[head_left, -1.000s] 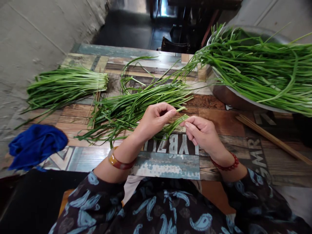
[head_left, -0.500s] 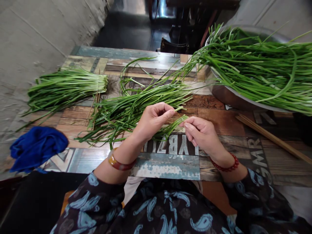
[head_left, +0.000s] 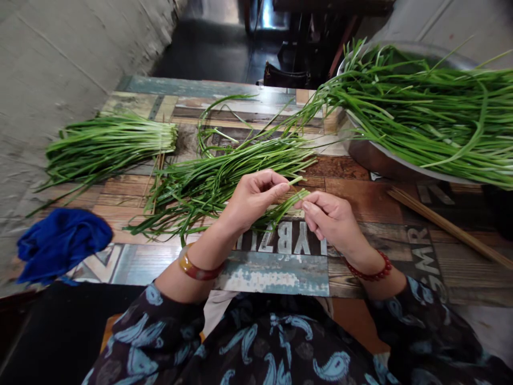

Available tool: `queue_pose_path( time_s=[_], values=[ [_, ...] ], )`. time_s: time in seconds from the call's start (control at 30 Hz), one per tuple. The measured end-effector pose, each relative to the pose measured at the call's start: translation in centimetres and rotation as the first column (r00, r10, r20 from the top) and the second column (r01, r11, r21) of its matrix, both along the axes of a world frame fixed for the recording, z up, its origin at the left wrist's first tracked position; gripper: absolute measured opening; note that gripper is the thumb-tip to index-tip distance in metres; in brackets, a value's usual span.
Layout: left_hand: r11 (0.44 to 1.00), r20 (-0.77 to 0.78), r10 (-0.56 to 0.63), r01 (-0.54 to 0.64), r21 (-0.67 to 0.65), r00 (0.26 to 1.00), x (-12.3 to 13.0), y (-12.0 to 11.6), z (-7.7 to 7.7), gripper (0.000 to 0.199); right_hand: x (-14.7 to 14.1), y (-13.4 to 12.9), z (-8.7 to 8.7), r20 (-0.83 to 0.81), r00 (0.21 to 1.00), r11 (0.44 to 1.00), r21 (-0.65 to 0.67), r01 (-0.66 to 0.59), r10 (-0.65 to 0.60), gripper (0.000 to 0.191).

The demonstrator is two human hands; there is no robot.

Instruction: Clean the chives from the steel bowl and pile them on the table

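Observation:
My left hand [head_left: 256, 197] is closed in a pinch around a chive stalk [head_left: 295, 181], whose pale cut end sticks out past the thumb. Just right of it, my right hand [head_left: 331, 218] pinches beside a small row of chives [head_left: 296, 199] lined up by their cut ends. A thin brown tip, apparently of a skewer, shows between the two hands; my fingers hide most of it. Behind my left hand lies a loose pile of chives [head_left: 240, 163]. Farther left rests a neat bunch of chives [head_left: 116, 140] with thin skewers through it near its pale ends.
A large metal basin [head_left: 363, 152] heaped with chives stands at the back right, some blades hanging over its rim. Bamboo skewers [head_left: 444, 224] lie on the right of the patterned table [head_left: 276, 272]. A blue cloth [head_left: 64, 243] is at the left edge, near the wall.
My left hand has shifted very slightly to the right with the chive stalk. My right hand stays almost where it was, still pinching.

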State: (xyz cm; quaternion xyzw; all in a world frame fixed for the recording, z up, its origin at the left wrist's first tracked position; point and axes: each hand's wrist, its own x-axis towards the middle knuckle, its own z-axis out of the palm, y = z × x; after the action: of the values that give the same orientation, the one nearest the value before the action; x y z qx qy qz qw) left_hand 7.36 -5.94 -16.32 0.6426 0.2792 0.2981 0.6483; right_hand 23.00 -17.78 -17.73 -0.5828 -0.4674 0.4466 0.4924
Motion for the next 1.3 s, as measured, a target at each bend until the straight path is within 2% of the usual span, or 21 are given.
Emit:
queue_pose_path(
  time_s=[0.17,0.7,0.93,1.17,1.3],
  values=[
    [0.998,0.021,-0.033,0.034,-0.053,0.999,-0.1,-0.05,-0.09,0.025,0.09,0.03,-0.31,0.004,1.0,1.0,0.023,-0.013,0.013,0.02],
    [0.998,0.03,-0.056,0.057,-0.032,0.998,-0.03,0.2,-0.56,0.027,0.11,0.14,-0.75,-0.011,1.0,0.999,0.052,-0.015,0.016,0.02],
    [0.993,-0.015,-0.118,0.118,0.002,0.993,0.24,-0.27,-0.31,0.031,0.17,0.46,-0.67,0.022,1.0,0.998,0.059,0.008,-0.01,0.021],
    [0.978,-0.026,-0.206,0.206,-0.012,0.978,0.08,-0.1,0.05,0.026,0.3,0.66,-0.49,0.0,1.0,0.999,0.044,-0.008,0.008,0.025],
    [0.988,-0.084,-0.153,0.154,0.005,0.985,0.09,-0.21,-0.01,0.029,0.21,0.64,-0.11,0.022,1.0,1.0,0.007,-0.006,0.005,0.024]
  ],
)
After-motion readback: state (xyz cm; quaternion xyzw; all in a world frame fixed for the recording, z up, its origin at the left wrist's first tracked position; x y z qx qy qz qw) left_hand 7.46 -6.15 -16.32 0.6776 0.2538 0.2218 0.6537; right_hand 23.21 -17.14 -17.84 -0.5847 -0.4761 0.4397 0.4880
